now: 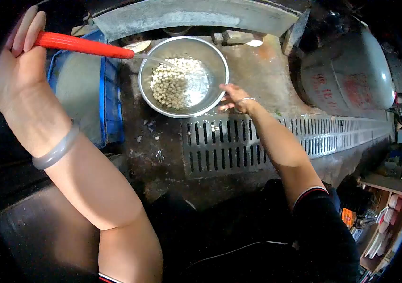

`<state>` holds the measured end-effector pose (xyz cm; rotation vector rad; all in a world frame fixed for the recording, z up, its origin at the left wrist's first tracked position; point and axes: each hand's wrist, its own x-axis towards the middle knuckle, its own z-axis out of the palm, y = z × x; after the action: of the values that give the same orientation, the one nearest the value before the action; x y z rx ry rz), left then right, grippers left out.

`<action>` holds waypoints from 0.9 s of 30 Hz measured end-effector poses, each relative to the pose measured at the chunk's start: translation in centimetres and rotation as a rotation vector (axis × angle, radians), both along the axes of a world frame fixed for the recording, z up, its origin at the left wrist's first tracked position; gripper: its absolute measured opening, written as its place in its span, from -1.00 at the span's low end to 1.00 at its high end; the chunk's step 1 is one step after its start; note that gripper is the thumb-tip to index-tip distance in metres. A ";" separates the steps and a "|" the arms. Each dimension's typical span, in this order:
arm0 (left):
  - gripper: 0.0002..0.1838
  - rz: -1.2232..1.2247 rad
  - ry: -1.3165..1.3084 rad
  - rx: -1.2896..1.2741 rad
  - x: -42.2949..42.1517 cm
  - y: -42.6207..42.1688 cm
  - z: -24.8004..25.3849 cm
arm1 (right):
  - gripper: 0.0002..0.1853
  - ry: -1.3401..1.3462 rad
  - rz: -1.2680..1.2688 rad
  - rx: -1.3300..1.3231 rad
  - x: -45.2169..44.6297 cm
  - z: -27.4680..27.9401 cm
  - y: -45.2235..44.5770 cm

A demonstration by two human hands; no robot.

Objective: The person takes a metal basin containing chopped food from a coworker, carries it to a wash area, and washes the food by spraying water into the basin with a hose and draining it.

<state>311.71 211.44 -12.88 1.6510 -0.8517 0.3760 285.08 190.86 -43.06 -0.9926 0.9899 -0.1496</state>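
My left hand [29, 52], raised at the upper left, is closed around a red hose [85, 45]. From the hose's end a thin pale streak, apparently water, runs down into a round stainless steel basin [145, 89]. Many small whitish pieces [170, 85], too small to name surely, cover the left and upper part of its bottom. The right part of the bottom shines brightly. My right hand [237, 100] grips the basin's lower right rim, with one digit over the edge and others outside. The left thumb is hidden.
A blue crate [104, 94] with a pale surface inside stands left. Below the basin runs a slotted drain grate [224, 146] with a few white bits on it. A large grey gas cylinder [347, 75] lies upper right; a loaded shelf [382, 221] stands lower right.
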 end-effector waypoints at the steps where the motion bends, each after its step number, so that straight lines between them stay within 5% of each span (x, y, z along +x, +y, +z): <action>1: -0.86 -0.265 0.247 -0.207 0.2 -0.2 0.8 | -0.51 0.035 -0.057 0.007 -0.8 0.7 -0.2; 2: -0.82 -0.529 0.497 -0.414 0.3 -0.4 1.6 | -0.57 0.087 -0.277 -0.044 -1.7 -0.9 -0.4; 3: -0.74 -0.791 0.747 -0.625 0.4 -0.5 1.9 | -0.62 0.213 -0.209 -0.295 -3.4 -4.5 -0.8; 5: -0.75 -0.829 0.648 -0.535 0.6 -0.7 1.8 | -0.74 0.538 -0.057 -1.008 -4.9 -8.7 0.6; 8: -0.75 -0.872 0.565 -0.487 0.9 -0.7 1.7 | -0.82 0.710 0.177 -1.292 -4.2 -7.9 3.8; 14: -0.77 -0.857 0.591 -0.530 0.5 -0.1 1.5 | -0.85 0.749 0.280 -1.310 -3.3 -9.6 3.4; 16: -0.78 -0.847 0.571 -0.526 0.5 0.2 1.5 | -0.89 0.677 0.063 -1.270 -3.5 -10.1 2.3; 18: -0.79 -0.833 0.562 -0.519 0.5 0.5 1.4 | -0.92 0.325 -0.634 -1.069 -2.8 -8.5 1.1; 20: -0.80 -0.824 0.554 -0.520 0.5 0.6 1.3 | -0.92 0.128 -0.636 -0.979 -0.1 -0.3 2.2; 22: -0.81 -0.809 0.553 -0.519 0.7 0.6 1.2 | -0.87 -0.059 -0.269 -0.872 2.9 4.3 3.2; 24: -0.81 -0.794 0.545 -0.512 0.7 0.6 1.1 | -0.81 -0.010 -0.013 -1.508 4.4 4.4 2.3; 27: -0.82 -0.771 0.529 -0.504 0.8 0.8 1.0 | -0.77 0.234 -0.264 -1.358 1.7 2.8 2.5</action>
<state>312.56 212.20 -11.86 0.7995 -0.8267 -0.3533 286.81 193.40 -40.31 -2.1253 1.2096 -1.0405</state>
